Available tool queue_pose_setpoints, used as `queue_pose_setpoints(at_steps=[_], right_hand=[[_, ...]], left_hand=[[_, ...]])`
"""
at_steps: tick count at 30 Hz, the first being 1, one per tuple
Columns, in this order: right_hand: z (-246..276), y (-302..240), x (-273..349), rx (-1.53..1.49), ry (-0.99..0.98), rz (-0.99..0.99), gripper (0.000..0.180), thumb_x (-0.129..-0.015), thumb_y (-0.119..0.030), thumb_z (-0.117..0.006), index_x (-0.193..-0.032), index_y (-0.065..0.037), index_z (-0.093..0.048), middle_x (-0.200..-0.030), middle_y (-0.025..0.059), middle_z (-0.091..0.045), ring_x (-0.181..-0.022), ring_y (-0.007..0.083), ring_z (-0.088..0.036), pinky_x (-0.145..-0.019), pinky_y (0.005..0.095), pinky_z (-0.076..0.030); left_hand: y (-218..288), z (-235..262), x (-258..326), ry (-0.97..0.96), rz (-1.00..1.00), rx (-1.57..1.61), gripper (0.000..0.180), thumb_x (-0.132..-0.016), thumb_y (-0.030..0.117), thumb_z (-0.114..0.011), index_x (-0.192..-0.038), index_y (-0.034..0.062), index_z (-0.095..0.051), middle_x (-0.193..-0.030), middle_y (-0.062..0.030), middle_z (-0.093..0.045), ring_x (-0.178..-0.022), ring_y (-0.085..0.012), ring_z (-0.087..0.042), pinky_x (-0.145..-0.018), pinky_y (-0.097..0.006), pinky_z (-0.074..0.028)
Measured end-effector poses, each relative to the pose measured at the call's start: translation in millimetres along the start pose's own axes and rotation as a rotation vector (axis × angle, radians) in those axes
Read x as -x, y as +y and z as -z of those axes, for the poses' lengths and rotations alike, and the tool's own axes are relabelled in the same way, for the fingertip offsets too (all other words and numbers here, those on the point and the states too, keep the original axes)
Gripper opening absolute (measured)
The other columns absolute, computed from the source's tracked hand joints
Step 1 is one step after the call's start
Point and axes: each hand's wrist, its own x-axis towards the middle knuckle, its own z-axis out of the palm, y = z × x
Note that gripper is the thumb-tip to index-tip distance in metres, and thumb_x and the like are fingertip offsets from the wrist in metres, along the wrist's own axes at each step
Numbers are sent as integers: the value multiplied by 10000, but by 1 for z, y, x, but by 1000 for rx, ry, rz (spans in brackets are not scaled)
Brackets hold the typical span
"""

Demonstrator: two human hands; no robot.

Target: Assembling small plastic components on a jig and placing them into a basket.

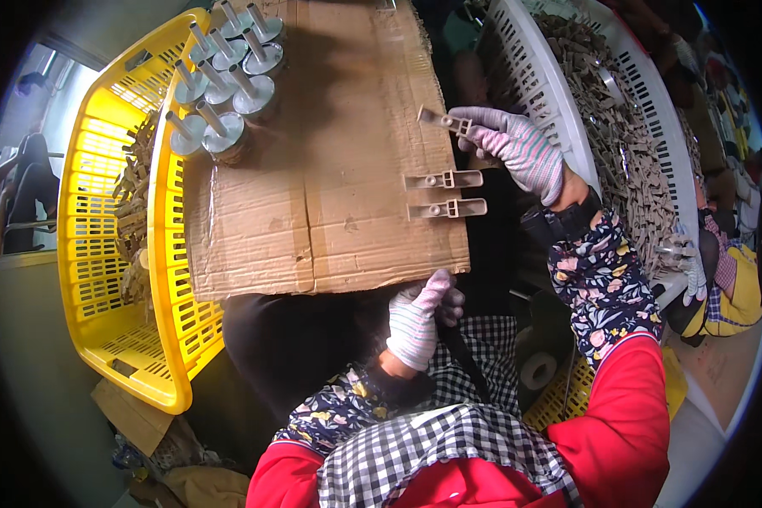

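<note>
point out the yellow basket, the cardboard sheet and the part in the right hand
yellow basket [110, 339]: head view, its slatted side wall
cardboard sheet [330, 127]: head view, bare middle
tan plastic part [436, 118]: head view, end sticking out of the right hand [516, 148]

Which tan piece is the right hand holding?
Start at the flat brown cardboard sheet. At its right edge, above two tan plastic brackets lying flat, the striped-gloved right hand pinches a third tan plastic bracket: the only one lifted and tilted.

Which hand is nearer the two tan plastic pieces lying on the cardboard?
Right. The right hand hovers just above the two tan pieces, holding a third one. The left hand sits below the cardboard's near edge, farther off.
</note>
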Motion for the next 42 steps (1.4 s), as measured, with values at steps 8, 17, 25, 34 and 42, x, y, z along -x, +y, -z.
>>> queue_pose_setpoints(at_steps=[8, 17, 25, 34, 42], right_hand=[[11, 0, 3, -235, 13, 82, 232, -925, -194, -520, -1080, -38, -593, -771, -51, -542, -612, 2, -430, -552, 122, -372], [3, -11, 22, -8, 144, 35, 203, -894, -162, -555, -1051, -54, -623, -837, -6, -623, -715, 36, -520, -602, 173, -416], [-4, 2, -1, -16, 83, -66, 171, -843, -116, -606, -988, -36, -647, -893, 22, -648, -814, 83, -581, -746, 234, -470], [-5, 10, -5, -18, 63, -101, 177, -842, -98, -590, -996, -25, -637, -905, 32, -645, -815, 94, -588, -754, 240, -478], [-3, 15, -9, -9, 82, -73, 151, -809, -110, -643, -936, -29, -656, -853, 25, -644, -787, 107, -574, -727, 253, -464]], left_hand=[[0, 0, 0, 5, 14, 5, 278, -863, 313, -590, -893, 37, -596, -713, -44, -601, -585, -113, -557, -532, -220, -440], [0, -1, 0, 16, 14, -11, 252, -866, 315, -586, -858, 63, -586, -696, -36, -584, -571, -108, -536, -524, -219, -428], [2, -4, 1, 29, 14, 2, 234, -858, 306, -601, -856, 73, -587, -703, -42, -589, -575, -112, -542, -526, -218, -428], [-3, 2, -2, 9, 21, 67, 282, -856, 300, -624, -908, 23, -628, -710, -61, -625, -571, -116, -567, -526, -220, -446], [-2, 0, -1, 13, 34, 57, 279, -859, 301, -620, -911, 27, -625, -707, -55, -621, -572, -113, -567, -520, -216, -446]])
